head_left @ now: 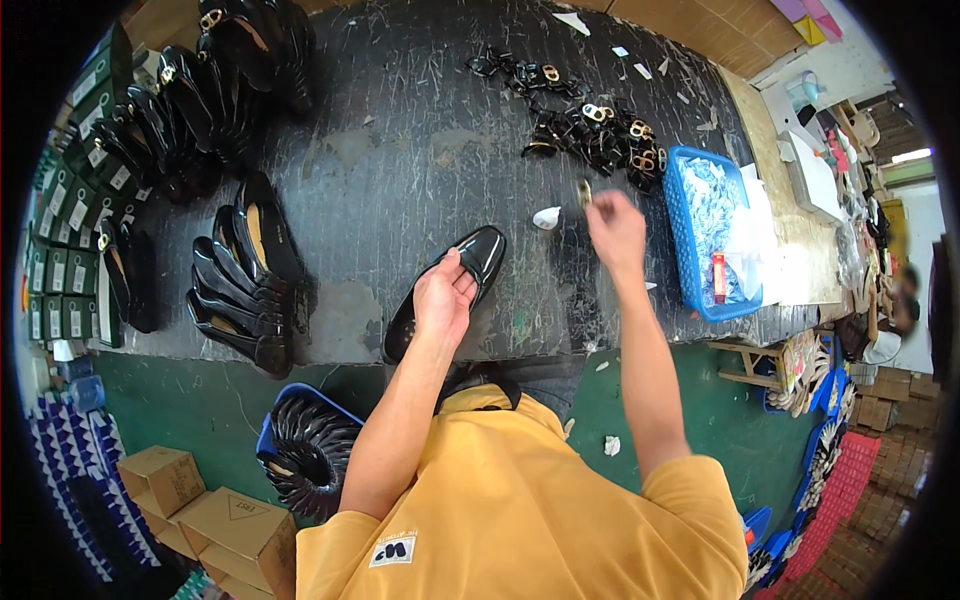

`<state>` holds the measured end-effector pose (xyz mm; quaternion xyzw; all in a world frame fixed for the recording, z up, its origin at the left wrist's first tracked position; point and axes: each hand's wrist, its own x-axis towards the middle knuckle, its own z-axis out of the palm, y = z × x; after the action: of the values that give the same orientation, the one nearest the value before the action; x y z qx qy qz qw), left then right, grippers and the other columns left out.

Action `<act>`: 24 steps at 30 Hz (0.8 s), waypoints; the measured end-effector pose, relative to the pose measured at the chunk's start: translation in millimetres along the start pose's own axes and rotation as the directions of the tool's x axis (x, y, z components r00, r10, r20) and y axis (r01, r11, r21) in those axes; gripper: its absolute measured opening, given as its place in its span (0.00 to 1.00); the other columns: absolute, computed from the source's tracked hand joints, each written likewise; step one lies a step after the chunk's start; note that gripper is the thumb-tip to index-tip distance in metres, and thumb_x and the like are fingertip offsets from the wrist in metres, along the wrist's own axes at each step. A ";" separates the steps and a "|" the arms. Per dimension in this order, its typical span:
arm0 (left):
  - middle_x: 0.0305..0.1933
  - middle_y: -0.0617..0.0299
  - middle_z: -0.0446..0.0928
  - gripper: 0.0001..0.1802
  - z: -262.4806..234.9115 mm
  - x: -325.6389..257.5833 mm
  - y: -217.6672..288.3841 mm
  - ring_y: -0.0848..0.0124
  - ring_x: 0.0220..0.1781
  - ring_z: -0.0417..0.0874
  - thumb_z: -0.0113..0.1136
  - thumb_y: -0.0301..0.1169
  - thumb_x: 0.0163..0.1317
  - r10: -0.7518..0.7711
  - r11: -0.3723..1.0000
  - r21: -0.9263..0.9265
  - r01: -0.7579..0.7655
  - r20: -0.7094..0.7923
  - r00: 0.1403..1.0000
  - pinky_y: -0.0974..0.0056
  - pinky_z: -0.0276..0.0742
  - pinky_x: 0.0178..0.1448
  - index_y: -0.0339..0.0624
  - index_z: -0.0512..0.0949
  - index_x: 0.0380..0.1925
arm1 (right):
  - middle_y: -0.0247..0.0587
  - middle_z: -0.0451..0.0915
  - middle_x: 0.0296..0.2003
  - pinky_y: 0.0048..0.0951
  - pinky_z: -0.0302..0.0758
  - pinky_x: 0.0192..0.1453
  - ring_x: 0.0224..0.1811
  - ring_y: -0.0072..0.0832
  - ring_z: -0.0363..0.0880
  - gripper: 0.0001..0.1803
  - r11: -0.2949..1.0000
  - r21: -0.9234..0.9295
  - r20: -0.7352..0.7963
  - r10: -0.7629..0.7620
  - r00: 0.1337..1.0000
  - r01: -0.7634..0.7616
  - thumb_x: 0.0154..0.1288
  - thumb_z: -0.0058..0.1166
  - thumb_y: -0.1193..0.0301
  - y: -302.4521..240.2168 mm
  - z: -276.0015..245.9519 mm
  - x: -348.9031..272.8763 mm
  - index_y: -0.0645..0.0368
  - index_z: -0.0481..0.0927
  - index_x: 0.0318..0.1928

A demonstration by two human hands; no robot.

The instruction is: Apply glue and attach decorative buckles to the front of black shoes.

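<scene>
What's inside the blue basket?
The blue basket holds what looks like crinkly bluish-white plastic, with a small red thing near the front. Whatever lies underneath is covered, so I can't tell.

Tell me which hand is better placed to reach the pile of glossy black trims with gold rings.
Likely the right hand, nearer the pile though pinching a small gold piece. The left hand is farther off, touching a glossy black shoe.

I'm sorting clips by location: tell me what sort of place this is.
Probably a shoe workshop: a black shoe at the left hand, rows of similar shoes on the worktable, and stacked green boxes.
</scene>
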<state>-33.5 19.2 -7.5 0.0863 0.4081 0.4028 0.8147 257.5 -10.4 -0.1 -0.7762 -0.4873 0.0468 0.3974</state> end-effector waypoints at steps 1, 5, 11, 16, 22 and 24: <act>0.57 0.50 0.82 0.18 2.3 -0.6 0.0 0.61 0.58 0.83 0.57 0.36 0.75 -0.014 1.000 -0.001 0.014 -0.003 1.000 0.59 0.76 0.64 0.32 0.76 0.55 | 0.35 0.85 0.35 0.28 0.76 0.39 0.34 0.25 0.82 0.09 0.870 0.347 0.215 0.291 0.932 -0.351 0.60 0.68 0.73 16.9 -9.7 -26.5 0.63 0.85 0.40; 0.56 0.51 0.82 0.17 3.4 -1.2 3.2 0.63 0.57 0.84 0.56 0.36 0.76 -0.001 1.000 0.019 0.002 -0.048 0.999 0.60 0.77 0.62 0.32 0.77 0.55 | 0.37 0.85 0.33 0.23 0.77 0.38 0.29 0.22 0.81 0.13 0.753 0.414 0.251 0.445 0.859 -0.511 0.62 0.68 0.74 4.0 -33.2 -96.0 0.67 0.86 0.46; 0.56 0.49 0.81 0.17 4.7 -1.4 5.7 0.61 0.56 0.84 0.55 0.33 0.77 0.011 1.000 0.008 -0.011 -0.058 0.998 0.60 0.78 0.62 0.30 0.76 0.55 | 0.39 0.81 0.37 0.26 0.75 0.35 0.29 0.22 0.77 0.16 0.975 0.042 -0.063 0.220 0.974 -0.217 0.61 0.70 0.74 -29.5 -28.2 -107.8 0.60 0.88 0.50; 0.55 0.49 0.82 0.17 7.9 -4.7 6.3 0.61 0.57 0.84 0.54 0.33 0.77 0.013 1.000 0.008 -0.013 -0.076 0.997 0.59 0.78 0.63 0.29 0.76 0.55 | 0.41 0.79 0.35 0.31 0.76 0.39 0.32 0.30 0.80 0.13 0.938 -0.062 -0.056 0.338 0.940 -0.341 0.57 0.71 0.73 -29.6 -18.1 -105.2 0.60 0.89 0.44; 0.50 0.56 0.84 0.14 -0.2 -0.1 2.6 0.66 0.50 0.85 0.56 0.35 0.76 -0.015 1.000 -0.019 0.014 -0.052 0.999 0.63 0.78 0.54 0.36 0.79 0.51 | 0.43 0.81 0.38 0.41 0.76 0.51 0.45 0.43 0.80 0.13 0.942 -0.159 -0.090 0.284 0.955 -0.295 0.58 0.71 0.70 -29.1 -13.9 -111.8 0.57 0.89 0.44; 0.51 0.56 0.84 0.14 3.0 0.4 -0.1 0.65 0.51 0.85 0.56 0.35 0.76 -0.022 0.999 -0.035 0.020 -0.044 0.999 0.63 0.78 0.55 0.35 0.79 0.51 | 0.44 0.81 0.38 0.41 0.76 0.52 0.45 0.43 0.80 0.12 0.947 -0.203 -0.159 0.220 0.963 -0.249 0.58 0.71 0.71 -27.5 -10.9 -119.9 0.58 0.88 0.43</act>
<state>-31.2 19.9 -5.9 0.0588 0.4200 0.4031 0.8109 180.4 -106.1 -12.1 -0.8694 -0.3657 -0.0129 0.3319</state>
